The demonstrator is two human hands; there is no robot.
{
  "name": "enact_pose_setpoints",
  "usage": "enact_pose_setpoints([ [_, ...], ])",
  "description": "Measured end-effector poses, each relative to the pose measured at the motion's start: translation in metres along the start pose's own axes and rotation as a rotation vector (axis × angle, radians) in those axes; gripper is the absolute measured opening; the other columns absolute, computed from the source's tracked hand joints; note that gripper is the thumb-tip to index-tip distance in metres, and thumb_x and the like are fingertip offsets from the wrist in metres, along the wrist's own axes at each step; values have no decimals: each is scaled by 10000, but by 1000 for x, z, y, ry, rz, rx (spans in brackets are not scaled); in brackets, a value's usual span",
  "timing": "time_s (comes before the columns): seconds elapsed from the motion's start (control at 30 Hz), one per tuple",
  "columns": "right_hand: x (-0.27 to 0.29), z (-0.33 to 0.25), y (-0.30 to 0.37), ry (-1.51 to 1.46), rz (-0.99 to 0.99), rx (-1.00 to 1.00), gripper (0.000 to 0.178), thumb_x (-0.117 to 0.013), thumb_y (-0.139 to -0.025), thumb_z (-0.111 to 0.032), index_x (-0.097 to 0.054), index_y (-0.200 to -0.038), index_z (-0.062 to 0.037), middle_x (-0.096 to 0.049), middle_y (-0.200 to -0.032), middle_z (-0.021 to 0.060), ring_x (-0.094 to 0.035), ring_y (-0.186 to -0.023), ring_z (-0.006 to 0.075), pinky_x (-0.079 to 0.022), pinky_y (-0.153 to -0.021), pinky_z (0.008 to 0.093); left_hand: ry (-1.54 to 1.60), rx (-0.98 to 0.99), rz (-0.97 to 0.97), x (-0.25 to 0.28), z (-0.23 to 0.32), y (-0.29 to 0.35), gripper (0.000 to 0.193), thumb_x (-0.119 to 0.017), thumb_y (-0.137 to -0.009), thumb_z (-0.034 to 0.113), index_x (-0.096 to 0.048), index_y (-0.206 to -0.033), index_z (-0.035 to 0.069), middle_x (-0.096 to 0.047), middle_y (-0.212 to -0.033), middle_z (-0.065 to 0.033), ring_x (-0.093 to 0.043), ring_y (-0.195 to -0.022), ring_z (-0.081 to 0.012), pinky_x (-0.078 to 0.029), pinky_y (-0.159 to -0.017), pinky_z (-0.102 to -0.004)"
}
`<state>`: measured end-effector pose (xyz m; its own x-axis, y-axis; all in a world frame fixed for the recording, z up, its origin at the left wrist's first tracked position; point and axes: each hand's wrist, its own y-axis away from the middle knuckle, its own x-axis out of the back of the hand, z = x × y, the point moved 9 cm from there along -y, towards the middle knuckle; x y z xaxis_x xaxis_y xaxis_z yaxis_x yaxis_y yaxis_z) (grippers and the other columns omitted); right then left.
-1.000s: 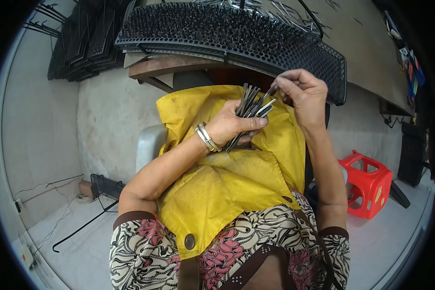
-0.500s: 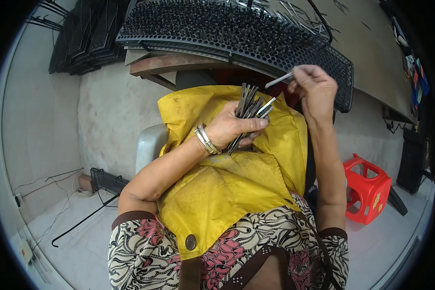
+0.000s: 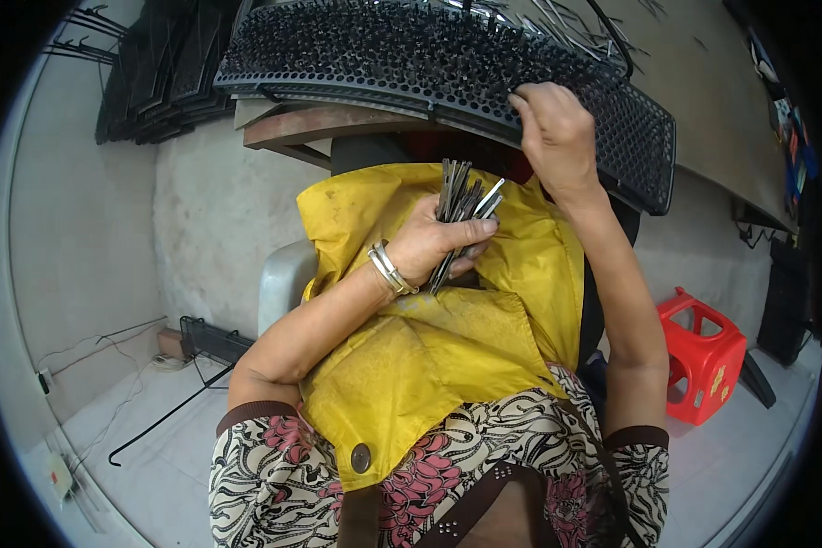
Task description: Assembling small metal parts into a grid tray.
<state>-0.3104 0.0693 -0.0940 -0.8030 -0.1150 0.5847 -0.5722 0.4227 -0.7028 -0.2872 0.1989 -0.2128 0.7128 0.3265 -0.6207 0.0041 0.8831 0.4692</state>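
Left hand [image 3: 432, 242] wrapped round rods [image 3: 456, 194]; right hand [image 3: 559, 135] at rack [image 3: 647, 151], fingers curled, pinch unclear

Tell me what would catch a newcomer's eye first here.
The bright yellow apron spread across the person's lap, mid-picture, stands out first. Just above it, the left hand grips a bundle of thin rods, while the right hand is at the black perforated rack along the top. A red stool glows on the floor at right.
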Motion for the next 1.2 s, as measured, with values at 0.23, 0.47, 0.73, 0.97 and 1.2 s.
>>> enact_pose_setpoints([
  [0.23, -33, -10, -2, 290, -373, 136, 85, -594, -726, -49, -589, -790, 8, -580, -701, 124, -570, -666, 269, -460, -593, 349, -23, 13, 29, -5, 1, -8, 133, -622, -782, 93, -501, -757, 43, -483, -569, -32, -412, -397, -100, -315, -355, -216],
  [0.47, 1, 32, 47, -583, -449, -726, 81, -613, -770, -50, -605, -800, 24, -599, -628, 65, -540, -490, 107, -405, -446, 209, -30, 30, 12, -36, 17, -22, 113, -618, -786, 93, -527, -815, 33, -488, -578, -31, -421, -413, -103, -325, -362, -218],
  [0.73, 51, 89, 66, -881, -98, -1052, 51, -615, -773, -27, -593, -772, 18, -575, -605, 35, -506, -471, 65, -401, -440, 174, -43, 61, -43, -85, 24, -63, 116, -615, -794, 105, -557, -846, 19, -507, -592, -37, -433, -411, -95, -337, -360, -207],
  [0.97, 101, 149, 32, -540, 328, -804, 47, -604, -783, -17, -603, -799, 27, -553, -632, 18, -483, -525, 51, -384, -475, 168, 61, 150, 114, -88, 14, -81, 131, -630, -784, 116, -532, -792, 29, -509, -594, -44, -454, -412, -113, -345, -355, -226],
  [1.2, 80, 138, -7, 64, 221, -258, 49, -622, -752, -20, -604, -784, 14, -568, -622, 45, -502, -528, 81, -394, -492, 224, 188, 186, 55, -92, 6, -82, 122, -622, -753, 51, -539, -827, 3, -523, -637, -58, -498, -500, -137, -401, -431, -264],
])
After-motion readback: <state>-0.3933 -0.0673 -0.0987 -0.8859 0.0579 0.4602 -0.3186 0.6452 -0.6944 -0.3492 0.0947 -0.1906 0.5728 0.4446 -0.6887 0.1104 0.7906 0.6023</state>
